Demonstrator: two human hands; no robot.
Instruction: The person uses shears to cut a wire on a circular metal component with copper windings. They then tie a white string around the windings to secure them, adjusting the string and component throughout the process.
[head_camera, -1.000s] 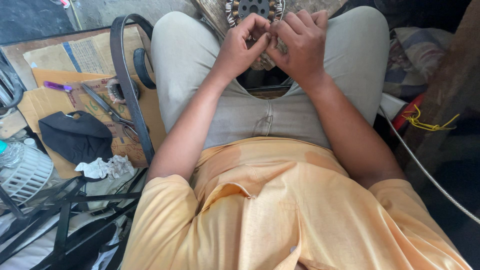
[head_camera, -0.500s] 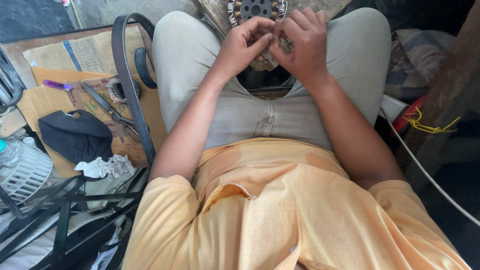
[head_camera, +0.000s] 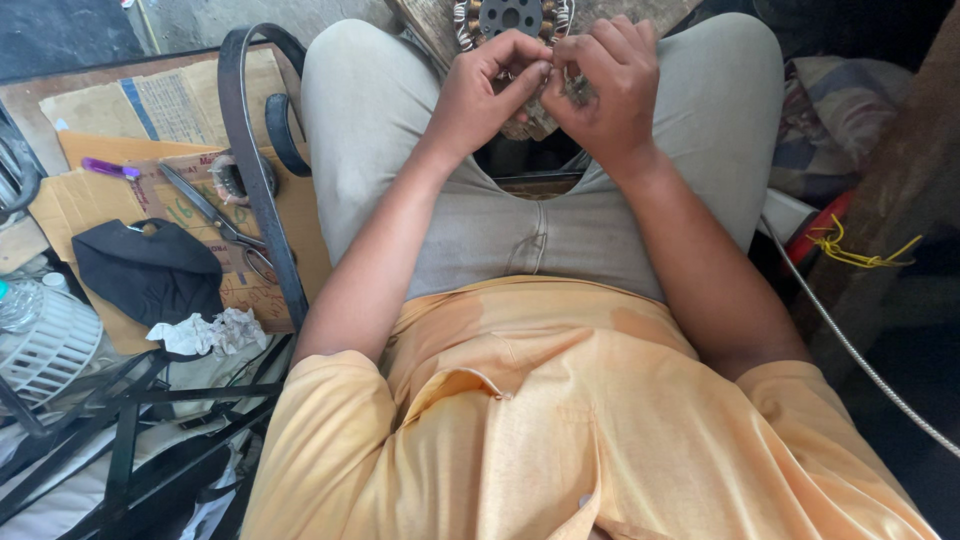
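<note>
**Small work between my knees, and plenty of ways to lose it**

Both my hands are up at twelve o'clock, over the gap between my knees. My left hand (head_camera: 490, 95) has thumb and forefinger pinched together on something thin at the edge of the round wound part (head_camera: 512, 22) (it looks like a motor winding with a dark toothed disc in the middle, though only its lower rim shows). My right hand (head_camera: 605, 90) is curled closed just beside it, fingertips meeting the left ones on the same spot; what exactly sits between them is too small for me to tell.

The risk I see first is slipping. The part rests on a worn block (head_camera: 530, 120) between my thighs, not on any counter, so a hard tug could tip it off toward the floor. Pulling too sharply on a fine strand could also snap it or nick my fingertips.

At nine o'clock the scissors (head_camera: 215, 215) lie on the cardboard (head_camera: 70, 205), near the dark belt loop (head_camera: 255, 170) that leans against my left leg. If I reach down there without looking, I may catch the blades, or knock the belt over onto them. The black cloth (head_camera: 150, 275) and the crumpled tissue (head_camera: 210, 332) sit at eight o'clock, well apart from my hands.

At three o'clock a grey cable (head_camera: 850, 350) runs past my right knee; a shift of my leg could snag it.
</note>
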